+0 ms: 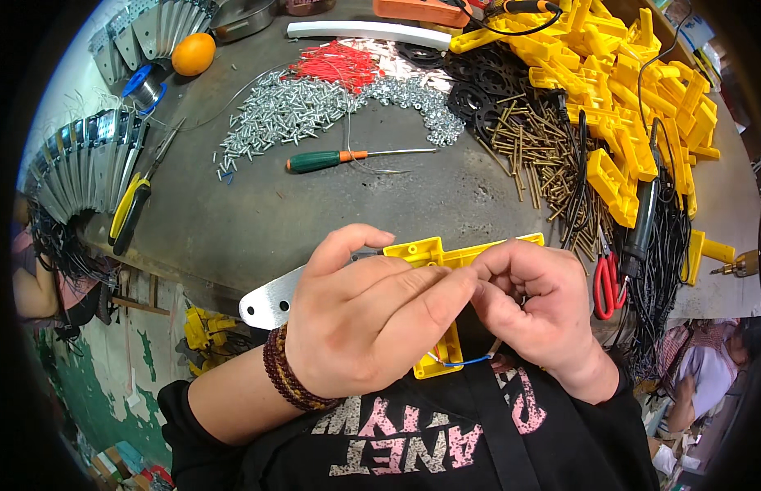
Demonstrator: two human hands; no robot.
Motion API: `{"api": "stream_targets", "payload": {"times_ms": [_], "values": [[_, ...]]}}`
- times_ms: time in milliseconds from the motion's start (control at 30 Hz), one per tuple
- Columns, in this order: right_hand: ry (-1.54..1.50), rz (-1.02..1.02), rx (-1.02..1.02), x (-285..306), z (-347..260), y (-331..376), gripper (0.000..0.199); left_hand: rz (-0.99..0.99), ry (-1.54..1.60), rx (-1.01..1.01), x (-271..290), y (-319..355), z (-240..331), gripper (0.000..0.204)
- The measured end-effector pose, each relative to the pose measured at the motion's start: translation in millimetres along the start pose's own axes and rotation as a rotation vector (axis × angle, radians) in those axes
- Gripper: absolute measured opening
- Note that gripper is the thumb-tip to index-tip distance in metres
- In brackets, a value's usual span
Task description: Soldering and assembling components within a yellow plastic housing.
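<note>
Both hands on a yellow plastic housing (433, 254).
Left hand (364, 319) grips it; right hand (532, 299) seemingly pinches a thin wire (466, 360).

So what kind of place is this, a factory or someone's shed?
Most likely a small hand-assembly workshop: the workbench holds a heap of identical yellow plastic housings, piles of silver screws, and a green-handled screwdriver.

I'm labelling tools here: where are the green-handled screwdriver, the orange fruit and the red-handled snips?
Screwdriver (319, 161), head view, on its green handle.
Orange (193, 54), head view, middle of the fruit.
Snips (603, 288), head view, on a red handle loop.
</note>
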State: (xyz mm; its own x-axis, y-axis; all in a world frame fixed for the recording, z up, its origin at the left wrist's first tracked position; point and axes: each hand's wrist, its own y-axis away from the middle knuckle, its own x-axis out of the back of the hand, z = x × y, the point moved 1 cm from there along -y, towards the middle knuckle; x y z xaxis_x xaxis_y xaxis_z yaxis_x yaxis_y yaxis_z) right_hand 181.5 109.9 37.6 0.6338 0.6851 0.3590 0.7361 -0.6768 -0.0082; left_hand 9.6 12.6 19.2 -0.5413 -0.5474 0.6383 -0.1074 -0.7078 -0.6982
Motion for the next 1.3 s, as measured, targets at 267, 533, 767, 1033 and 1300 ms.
{"api": "stream_targets", "payload": {"times_ms": [267,533,767,1033,1300], "values": [[0.003,0.031,0.013,0,-3,0,0.010,0.007,-0.112,-0.024,-3,1,0,0.025],[0.386,-0.029,0.130,4,-13,-5,0.006,-0.137,0.052,0.128,-2,0,7,0.021],[0.433,-0.004,0.089,9,-14,-7,0.007,-0.144,0.044,0.143,-2,-1,7,0.020],[0.435,-0.100,0.192,16,-12,-6,0.012,-0.143,0.093,0.184,-5,1,3,0.018],[0.314,-0.038,0.307,8,-4,-12,0.011,-0.017,0.224,0.240,-6,6,-1,0.022]]}}
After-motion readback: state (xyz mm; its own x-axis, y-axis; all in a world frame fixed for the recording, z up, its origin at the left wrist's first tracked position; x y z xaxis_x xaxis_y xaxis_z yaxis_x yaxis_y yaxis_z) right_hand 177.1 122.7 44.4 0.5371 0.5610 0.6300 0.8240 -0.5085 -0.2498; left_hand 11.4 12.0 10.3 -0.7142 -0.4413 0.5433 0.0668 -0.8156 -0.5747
